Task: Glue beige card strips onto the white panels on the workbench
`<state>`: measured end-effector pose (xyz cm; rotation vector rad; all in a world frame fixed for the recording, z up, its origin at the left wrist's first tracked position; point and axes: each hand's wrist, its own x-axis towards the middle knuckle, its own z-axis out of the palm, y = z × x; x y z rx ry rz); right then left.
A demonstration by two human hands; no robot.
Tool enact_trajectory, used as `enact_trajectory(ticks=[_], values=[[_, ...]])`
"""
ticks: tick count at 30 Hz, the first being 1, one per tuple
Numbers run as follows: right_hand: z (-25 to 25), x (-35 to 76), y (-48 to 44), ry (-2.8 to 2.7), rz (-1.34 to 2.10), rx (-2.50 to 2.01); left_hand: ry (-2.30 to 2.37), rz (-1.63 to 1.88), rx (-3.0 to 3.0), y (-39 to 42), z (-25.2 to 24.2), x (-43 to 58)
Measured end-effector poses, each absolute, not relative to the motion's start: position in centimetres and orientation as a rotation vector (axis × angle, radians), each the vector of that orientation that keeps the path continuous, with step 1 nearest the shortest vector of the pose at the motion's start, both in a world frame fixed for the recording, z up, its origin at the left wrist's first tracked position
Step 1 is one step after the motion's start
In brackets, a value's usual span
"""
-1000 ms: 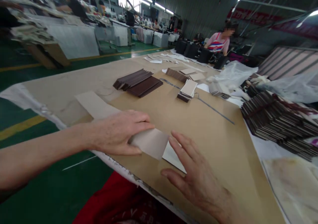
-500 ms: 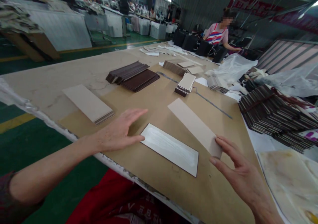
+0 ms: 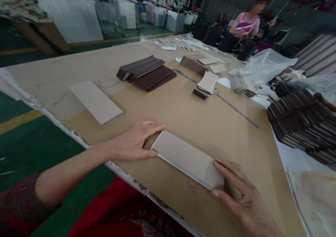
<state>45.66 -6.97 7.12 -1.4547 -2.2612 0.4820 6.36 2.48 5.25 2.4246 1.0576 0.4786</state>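
A pale grey-beige cardboard strip lies over a dark-edged, white-faced panel, of which a thin white border shows at the left end and near side. My right hand grips the strip's right end, thumb on the near corner and fingers on the far one. Around the left end curves my left hand; its thumb touches the near edge and its index fingertip meets the far corner. Whether the strip rests fully flat on the panel, I cannot tell.
To the left lies a stack of pale boards. Farther back are dark brown panels, a small stack of boards and a thin grey strip. Bundled dark panels line the right side. Another person stands behind.
My right hand has brought the cardboard strip left and down over the white-faced panel. The left hand's thumb and index finger have closed in around the panel's left end.
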Motion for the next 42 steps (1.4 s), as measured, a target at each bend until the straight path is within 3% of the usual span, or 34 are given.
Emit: enact_trajectory(ticks=[19, 42], values=[[6.31, 45.62, -6.57, -2.349, 0.501, -1.508, 0.960, 0.629, 2.448, 2.71, 4.61, 6.15], [6.51, 45.34, -6.18, -2.356, 0.627, -1.465, 0.964, 0.534, 2.524, 2.65, 4.92, 6.24]])
